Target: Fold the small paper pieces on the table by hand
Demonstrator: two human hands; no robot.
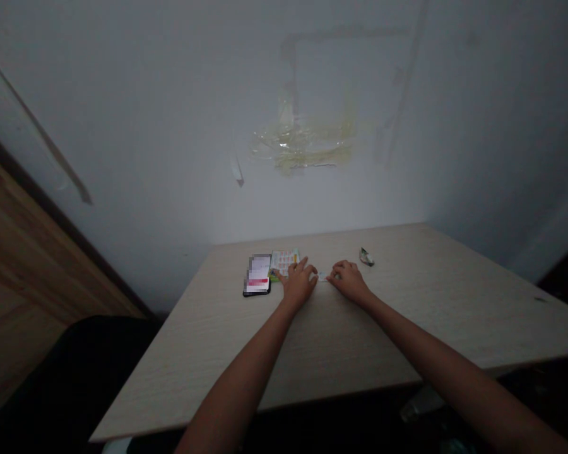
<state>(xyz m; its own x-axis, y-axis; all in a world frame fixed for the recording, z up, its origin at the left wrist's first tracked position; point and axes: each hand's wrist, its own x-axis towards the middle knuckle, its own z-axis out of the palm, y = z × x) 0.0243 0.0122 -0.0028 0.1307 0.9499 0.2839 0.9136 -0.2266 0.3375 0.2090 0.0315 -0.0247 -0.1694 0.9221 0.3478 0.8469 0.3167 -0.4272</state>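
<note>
My left hand (299, 282) rests on the table with its fingers spread, its thumb and fingertips over the right part of a printed, colourful booklet or card (284, 257). Between my two hands lies a small whitish piece (322, 276), too small to name. The fingers of my right hand (350, 282) are curled, with thumb and fingertips pinched at the right end of that piece. Left of the booklet is a black-edged phone (258, 275), its lit screen partly pixelated. A crumpled small wrapper (366, 256) lies just beyond my right hand.
The pale wood-grain table (208, 353) reaches back to a grey-white wall (170, 126), which carries shiny yellowed tape (307, 148). A wooden panel (38, 252) stands at the left, with a dark shape (85, 378) below it. Under the table's front edge it is dark.
</note>
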